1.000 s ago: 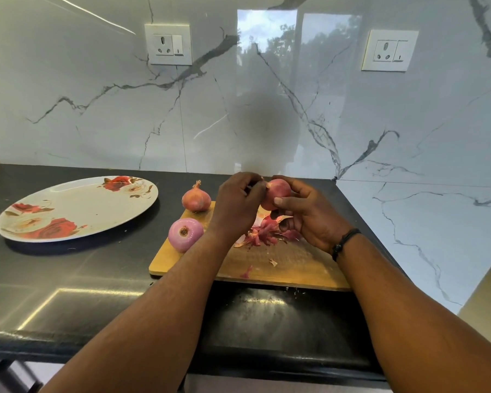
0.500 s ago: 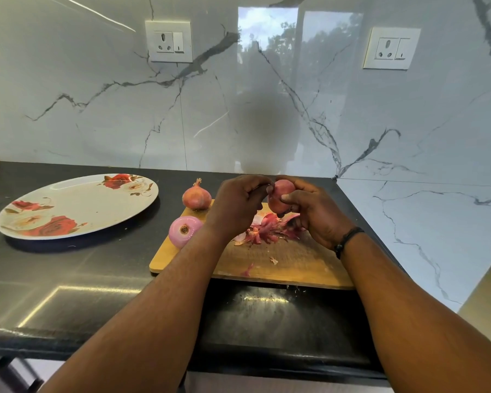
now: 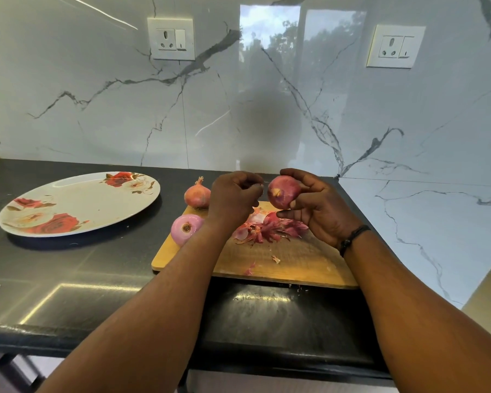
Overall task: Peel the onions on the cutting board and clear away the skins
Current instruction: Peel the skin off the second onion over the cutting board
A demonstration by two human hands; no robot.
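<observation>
My right hand [image 3: 322, 212] holds a reddish, partly peeled onion [image 3: 283, 192] above the far edge of the wooden cutting board [image 3: 295, 265]. My left hand [image 3: 233, 201] hovers just left of that onion with its fingertips pinched together, a small gap apart from it; I cannot tell whether a scrap of skin is between them. A pile of red onion skins [image 3: 270, 226] lies on the board under my hands. A peeled pink onion [image 3: 186, 228] sits at the board's left edge. An unpeeled onion [image 3: 197, 195] stands by the far left corner.
A large oval plate with red flowers [image 3: 77, 202] lies on the black counter [image 3: 68, 279] to the left of the board. A few skin scraps [image 3: 250, 270] lie near the board's front edge. Marble walls close off the back and right.
Both hands have risen slightly with the onion. My left hand has pulled away from the onion to the left, where before its fingers were on the onion's top.
</observation>
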